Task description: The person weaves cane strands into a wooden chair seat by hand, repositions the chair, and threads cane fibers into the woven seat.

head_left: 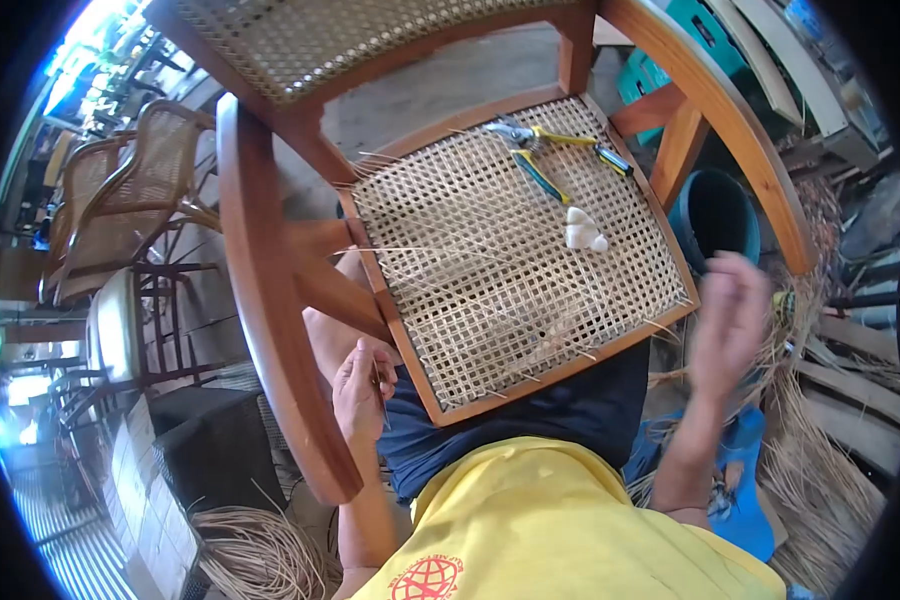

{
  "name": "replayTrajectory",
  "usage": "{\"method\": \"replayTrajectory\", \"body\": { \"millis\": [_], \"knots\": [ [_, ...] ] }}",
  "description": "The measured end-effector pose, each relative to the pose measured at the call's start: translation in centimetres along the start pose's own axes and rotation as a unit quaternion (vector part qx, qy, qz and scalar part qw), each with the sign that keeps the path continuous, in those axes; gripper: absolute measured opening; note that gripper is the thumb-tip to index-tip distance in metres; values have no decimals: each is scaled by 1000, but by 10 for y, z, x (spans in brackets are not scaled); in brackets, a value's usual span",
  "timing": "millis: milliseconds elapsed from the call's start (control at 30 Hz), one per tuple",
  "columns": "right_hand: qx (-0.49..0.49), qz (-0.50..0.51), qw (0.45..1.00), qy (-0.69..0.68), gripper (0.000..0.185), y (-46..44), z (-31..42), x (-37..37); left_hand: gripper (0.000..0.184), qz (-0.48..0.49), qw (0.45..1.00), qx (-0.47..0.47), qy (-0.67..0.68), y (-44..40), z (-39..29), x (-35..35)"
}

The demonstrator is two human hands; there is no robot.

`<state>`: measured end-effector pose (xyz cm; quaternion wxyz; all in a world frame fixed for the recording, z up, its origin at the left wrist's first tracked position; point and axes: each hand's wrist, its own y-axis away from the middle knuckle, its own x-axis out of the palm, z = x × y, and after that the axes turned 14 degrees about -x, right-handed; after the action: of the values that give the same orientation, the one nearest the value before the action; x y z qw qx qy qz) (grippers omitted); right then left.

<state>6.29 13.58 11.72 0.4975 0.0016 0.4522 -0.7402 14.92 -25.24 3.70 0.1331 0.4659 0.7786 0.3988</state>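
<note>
A wooden armchair frame leans over my lap, its woven cane seat point(510, 260) facing me, with loose cane ends sticking out along the sides. My left hand point(358, 392), beside the seat's lower left edge, is closed around a thin dark pointed tool point(377, 385). To the right of the seat, my right hand point(730, 320) is raised off the chair and smeared by motion, so its fingers cannot be made out. On the cane lie pruning shears point(540, 170) with yellow and dark handles, and below them a white lump point(583, 231).
The chair's left armrest point(260, 290) and right armrest point(740, 130) flank the seat. A dark teal bucket point(715, 215) stands at right, near loose cane strands point(820, 490). A cane coil point(255, 550) lies lower left; other rattan chairs point(145, 190) stand behind it.
</note>
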Motion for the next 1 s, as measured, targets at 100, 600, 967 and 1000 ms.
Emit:
{"method": "replayTrajectory", "body": {
  "millis": [100, 600, 967, 1000],
  "knots": [
    [-18, 222, 973, -57, 25, 22, 9, 60, 37, 27, 980, 42, -193, 5, -9, 12],
    [-154, 272, 950, 6, 18, 59, -13, 186, 21, 88, 858, 227, -452, -10, 7, 51],
    [-21, 301, 953, -15, 13, 59, -9, 189, 24, 35, 849, 258, -460, -13, 11, 11],
    [38, 301, 951, -55, 15, 59, -12, 189, 24, 39, 848, 259, -460, -18, 12, 13]
  ]
}}
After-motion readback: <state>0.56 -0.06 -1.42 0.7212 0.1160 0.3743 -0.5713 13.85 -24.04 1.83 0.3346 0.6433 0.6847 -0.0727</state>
